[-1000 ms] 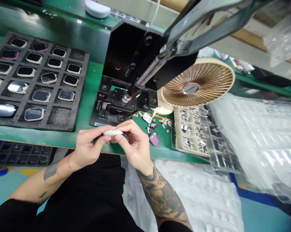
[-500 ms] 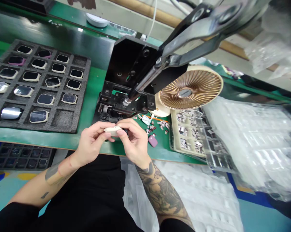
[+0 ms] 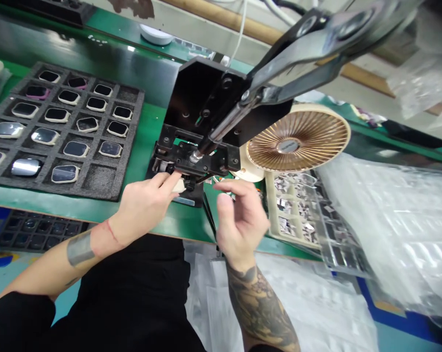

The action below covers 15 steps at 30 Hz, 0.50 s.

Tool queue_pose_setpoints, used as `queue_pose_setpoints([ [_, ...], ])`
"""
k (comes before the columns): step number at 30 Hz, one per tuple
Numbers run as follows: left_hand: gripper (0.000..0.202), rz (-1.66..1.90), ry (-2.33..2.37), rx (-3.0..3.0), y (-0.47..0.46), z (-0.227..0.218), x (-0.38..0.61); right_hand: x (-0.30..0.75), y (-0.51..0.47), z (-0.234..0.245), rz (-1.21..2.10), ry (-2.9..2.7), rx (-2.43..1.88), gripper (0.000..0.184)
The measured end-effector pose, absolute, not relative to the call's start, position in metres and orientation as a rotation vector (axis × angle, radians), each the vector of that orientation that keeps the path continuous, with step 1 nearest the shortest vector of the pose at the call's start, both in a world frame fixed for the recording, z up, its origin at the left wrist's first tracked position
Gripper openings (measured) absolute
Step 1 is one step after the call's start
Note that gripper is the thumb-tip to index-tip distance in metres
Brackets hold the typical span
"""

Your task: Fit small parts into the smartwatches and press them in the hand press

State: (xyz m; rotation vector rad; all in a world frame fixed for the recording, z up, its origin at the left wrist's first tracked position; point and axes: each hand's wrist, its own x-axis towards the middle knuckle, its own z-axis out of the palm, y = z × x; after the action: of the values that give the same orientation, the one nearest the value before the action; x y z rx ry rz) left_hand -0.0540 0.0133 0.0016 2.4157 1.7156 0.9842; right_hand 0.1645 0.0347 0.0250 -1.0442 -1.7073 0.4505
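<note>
No longer between 2 hands, the pale case (image 3: 180, 185) is at the press (image 3: 202, 105), 2 o'clock from the left hand (image 3: 143, 207), whose grip I cannot tell. The right hand (image 3: 241, 222), fingers apart, is freed.

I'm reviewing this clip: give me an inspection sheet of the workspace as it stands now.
Surface: green worktop, bare along part of its front edge.
Job's things: pale piece at the base of the black press, partly hidden by fingers and press.
Clutter: foam tray of watch-shaped pieces on the left; fan and compartmented box of small parts on the right.
Left hand: fingertips at the pale piece; grip unclear.
Right hand: thumb and forefinger apart, nothing seen held.
Cables: white cable hanging behind the press; its lower end is unclear.
Surroundings: clear plastic packaging to the right; second tray below the worktop.
</note>
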Motion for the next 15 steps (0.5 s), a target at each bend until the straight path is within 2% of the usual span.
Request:
queue_pose_setpoints([
  [4,0.030,0.638,1.811,2.478,0.038,0.005,-0.049,0.176,0.039,0.034,0.388,-1.757,-0.955,0.011],
  [11,0.048,0.575,1.678,2.561,0.028,0.001,-0.050,0.175,0.047,0.053,0.220,-1.856,-0.917,0.010],
  [13,0.051,0.543,1.664,2.616,0.023,0.003,-0.050,0.173,0.059,0.076,0.081,-1.737,-0.866,0.016],
  [15,0.053,0.440,1.672,2.647,0.021,0.008,-0.048,0.172,0.079,0.105,0.110,-1.645,-0.812,0.029],
])
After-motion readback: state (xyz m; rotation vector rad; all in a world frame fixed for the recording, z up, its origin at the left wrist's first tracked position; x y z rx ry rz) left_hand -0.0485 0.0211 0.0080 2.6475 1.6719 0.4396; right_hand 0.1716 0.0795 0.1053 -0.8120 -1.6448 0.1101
